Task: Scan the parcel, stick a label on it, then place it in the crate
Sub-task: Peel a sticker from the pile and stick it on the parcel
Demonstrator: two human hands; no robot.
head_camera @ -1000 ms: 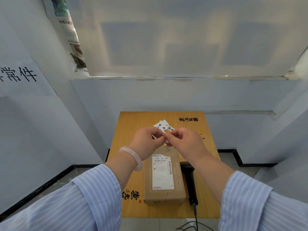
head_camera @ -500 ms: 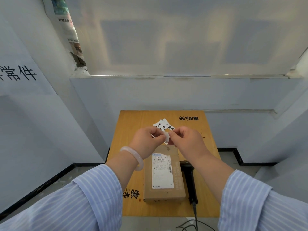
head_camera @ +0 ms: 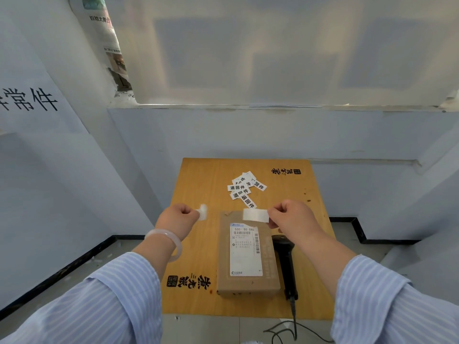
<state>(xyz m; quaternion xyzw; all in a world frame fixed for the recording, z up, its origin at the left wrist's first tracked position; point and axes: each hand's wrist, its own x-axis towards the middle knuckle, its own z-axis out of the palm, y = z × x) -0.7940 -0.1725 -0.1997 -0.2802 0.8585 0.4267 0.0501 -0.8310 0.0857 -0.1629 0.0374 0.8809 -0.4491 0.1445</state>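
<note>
While the parcel lies flat on the small wooden table, its printed side up, both hands hover apart above its far end. The right hand pinches a white label by one end, blank side showing, probably so the rest can be laid down cleanly. The left hand pinches a smaller white scrap, likely the peeled backing. Bare cardboard shows beyond the shipping sheet, room enough for sticking. A scanner lies just beside the parcel's right edge; spare labels sit farther back. No crate is in view.
</note>
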